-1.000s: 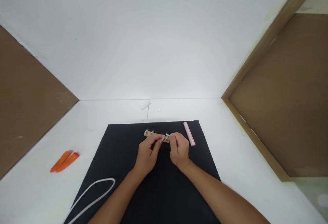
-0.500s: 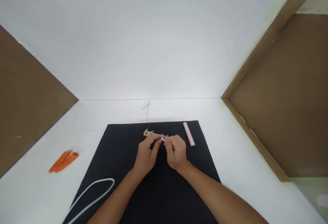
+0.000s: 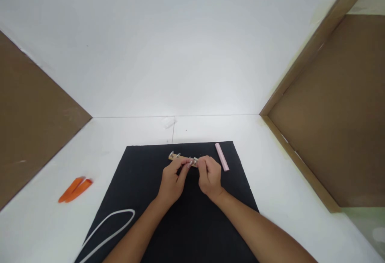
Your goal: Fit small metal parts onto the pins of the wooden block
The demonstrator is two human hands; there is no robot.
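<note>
basically, black mat (image 3: 135, 174) on white bench (image 3: 105, 146), pink bar (image 3: 221, 157) lying slanted near the mat's far right corner, just beside the right hand (image 3: 209, 176). white cord (image 3: 122, 211) loops over the mat's near left, by the left forearm. orange item (image 3: 80, 191), folded-looking, is off the mat on the left; clear plastic scrap (image 3: 170, 123) beyond the mat's far edge. brown panels (image 3: 33, 122) at both sides.

wooden strip (image 3: 182, 158) with metal fittings (image 3: 172, 154) sits toward the mat's far edge, its right part partly hidden by the hands. left hand (image 3: 174, 178): thumb and forefinger pinching a small metal piece (image 3: 191, 162) over the strip. right hand: fingers curled, thumb pressed against them at the strip's right end; can't tell what they pinch. both forearms reach in from below, angled inward.
</note>
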